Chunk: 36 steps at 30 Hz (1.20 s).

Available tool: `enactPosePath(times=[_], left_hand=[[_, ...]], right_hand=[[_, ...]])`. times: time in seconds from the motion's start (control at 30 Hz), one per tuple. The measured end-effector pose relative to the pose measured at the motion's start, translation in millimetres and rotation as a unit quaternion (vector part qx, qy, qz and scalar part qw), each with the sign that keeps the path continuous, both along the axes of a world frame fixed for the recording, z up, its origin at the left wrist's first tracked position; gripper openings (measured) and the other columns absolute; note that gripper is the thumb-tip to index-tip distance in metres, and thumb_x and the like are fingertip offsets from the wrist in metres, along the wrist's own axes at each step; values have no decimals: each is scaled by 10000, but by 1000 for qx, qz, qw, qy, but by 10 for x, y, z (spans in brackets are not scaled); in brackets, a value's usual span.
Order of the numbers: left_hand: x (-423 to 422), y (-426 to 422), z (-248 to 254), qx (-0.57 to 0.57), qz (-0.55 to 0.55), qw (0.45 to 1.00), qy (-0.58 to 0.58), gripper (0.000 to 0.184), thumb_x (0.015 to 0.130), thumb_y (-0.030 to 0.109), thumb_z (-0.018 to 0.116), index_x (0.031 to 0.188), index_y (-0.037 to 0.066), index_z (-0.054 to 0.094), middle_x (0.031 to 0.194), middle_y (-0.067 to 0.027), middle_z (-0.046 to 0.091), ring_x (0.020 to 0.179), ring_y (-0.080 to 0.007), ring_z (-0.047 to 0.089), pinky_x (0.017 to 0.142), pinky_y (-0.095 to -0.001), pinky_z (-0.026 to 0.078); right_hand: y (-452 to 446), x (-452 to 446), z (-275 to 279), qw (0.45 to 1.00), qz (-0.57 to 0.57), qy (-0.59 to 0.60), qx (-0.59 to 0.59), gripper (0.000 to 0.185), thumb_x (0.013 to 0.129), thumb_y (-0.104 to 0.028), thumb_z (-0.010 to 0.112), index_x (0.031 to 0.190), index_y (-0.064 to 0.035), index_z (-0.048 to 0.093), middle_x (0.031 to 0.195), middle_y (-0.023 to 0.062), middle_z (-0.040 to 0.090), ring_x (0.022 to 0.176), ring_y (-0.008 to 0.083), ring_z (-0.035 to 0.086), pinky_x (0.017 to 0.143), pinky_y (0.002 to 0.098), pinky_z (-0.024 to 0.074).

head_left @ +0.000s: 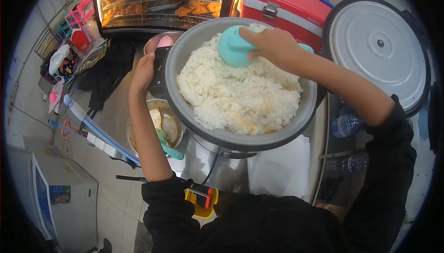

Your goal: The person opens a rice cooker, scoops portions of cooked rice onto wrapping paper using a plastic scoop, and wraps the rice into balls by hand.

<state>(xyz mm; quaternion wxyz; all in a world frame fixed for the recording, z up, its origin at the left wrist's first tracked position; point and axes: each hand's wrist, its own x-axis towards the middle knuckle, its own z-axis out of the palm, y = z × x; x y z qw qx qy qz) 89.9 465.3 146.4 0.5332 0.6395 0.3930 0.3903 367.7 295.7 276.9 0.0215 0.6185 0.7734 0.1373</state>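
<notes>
Rice [236,100] is heaped in a wide grey pot [309,103], mounded in the middle, with a band of bare inner wall showing along the right and near sides. The right hand [274,46] grips a turquoise cup [229,49] over the far part of the heap, inside the rim, its rounded side turned up; whether its mouth presses into the rice is hidden. A turquoise tip [306,48] shows just past the right wrist, the rest of it out of sight. The left hand [144,70] is closed on the black handle [158,73] at the pot's left side, thumb on top, fingers mostly hidden.

Above the rice the space is open, but the far side is tight: a lit display case [159,6] of fried food and a red cooler box [289,8] stand close behind the rim. To the right, a large lid [365,56] leans near the pot, with plastic bottles [348,126] below it. Under the left forearm, a metal bowl [179,135] holding a turquoise-handled spoon [173,153] sits just beside the pot. Nearer the person, white sheets [280,165] lie on the steel table [192,172], close to its front edge.
</notes>
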Motion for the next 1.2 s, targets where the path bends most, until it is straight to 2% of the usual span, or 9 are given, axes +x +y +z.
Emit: enactPosePath(times=[0.13, 0.2, 0.33, 0.43, 0.57, 0.73, 0.83, 0.97, 1.2], left_hand=[[9, -18, 16, -24, 26, 999, 16, 361, 957, 260, 352, 1036, -13, 574, 901, -61, 619, 789, -119, 570, 733, -262, 444], [-7, 83, -43, -22, 27, 999, 18, 355, 956, 268, 359, 1048, 2, 575, 903, -60, 630, 776, -116, 590, 715, -255, 458], [-16, 205, -145, -13, 7, 1000, 13, 364, 955, 276, 354, 1033, 1, 579, 887, -62, 635, 741, -128, 604, 695, -264, 474], [-12, 176, -95, -18, 2, 1000, 5, 365, 954, 275, 351, 1035, 2, 579, 877, -63, 639, 717, -133, 609, 680, -265, 481], [1, 190, -124, -24, 8, 1000, 3, 366, 953, 271, 347, 1045, -1, 575, 882, -68, 639, 713, -135, 611, 678, -269, 486], [-14, 224, -171, -25, -13, 1000, -14, 365, 954, 267, 342, 1050, 0, 571, 896, -72, 637, 727, -134, 610, 688, -267, 483], [-9, 219, -178, -21, -4, 1000, -9, 362, 956, 262, 338, 1056, -1, 566, 909, -74, 635, 740, -133, 609, 696, -264, 480], [0, 147, -138, -16, 7, 1000, -12, 363, 958, 256, 331, 1074, -4, 557, 918, -76, 632, 747, -133, 610, 702, -263, 479], [-10, 154, -122, -38, -14, 998, -41, 366, 960, 258, 331, 1082, -4, 556, 917, -71, 627, 746, -129, 601, 703, -261, 477]], right_hand=[[317, 238, -36, 997, -39, 67, 7, 411, 776, -315, 614, 1070, -131, 395, 792, 163, 599, 694, 364, 594, 599, 436, 451], [524, 406, -36, 994, -68, 81, -24, 506, 739, -355, 667, 1129, -109, 458, 689, 128, 614, 599, 254, 624, 554, 375, 478], [514, 617, 180, 960, -143, 205, -129, 594, 738, -422, 661, 1115, -6, 467, 629, 129, 599, 507, 204, 583, 517, 329, 460], [260, 683, 371, 944, -209, 164, -193, 535, 774, -364, 652, 1113, -10, 437, 773, 141, 571, 552, 179, 555, 468, 312, 436], [-212, 692, 623, 938, -229, 175, -192, 516, 770, -328, 661, 1120, -22, 437, 743, 128, 570, 556, 182, 548, 486, 320, 440], [-627, 634, 632, 999, -20, 21, 38, 482, 760, -302, 652, 1141, -96, 440, 777, 152, 620, 689, 288, 626, 588, 390, 477], [-874, 287, 549, 992, -18, -103, -70, 409, 776, -257, 618, 1126, -146, 438, 770, 145, 617, 701, 307, 624, 571, 395, 478], [-652, 332, 245, 988, -25, -111, -102, 376, 776, -266, 602, 1096, -161, 434, 739, 125, 613, 696, 308, 624, 559, 408, 473], [199, 515, -22, 1000, -13, -8, 22, 428, 760, -308, 612, 1110, -172, 407, 711, 124, 606, 656, 323, 615, 537, 423, 459]])
